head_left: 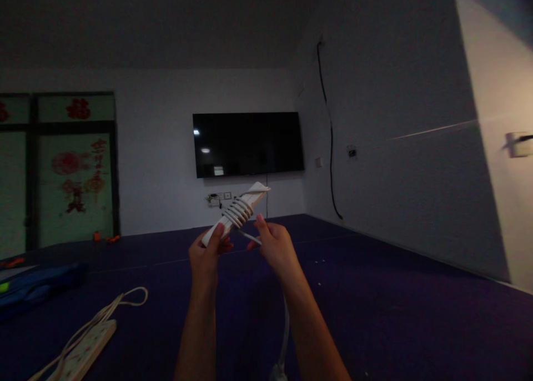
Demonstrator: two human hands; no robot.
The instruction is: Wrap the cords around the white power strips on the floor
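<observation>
A white power strip (235,211) was gripped at its lower end by the left hand (205,256), raised ahead. Its cord (250,237), coiled around it, was pinched by the right hand (275,246).

Red paper signs (78,109) stuck on the glass door (75,170) at the left, too blurry to read. No other words or numbers anywhere.

Both bare forearms rise from the bottom edge and converge mid-picture. The left hand (205,257) is raised, fingers curled closed in a grip, thumb up. The right hand (275,246), just beside it, pinches with thumb and forefinger.
</observation>
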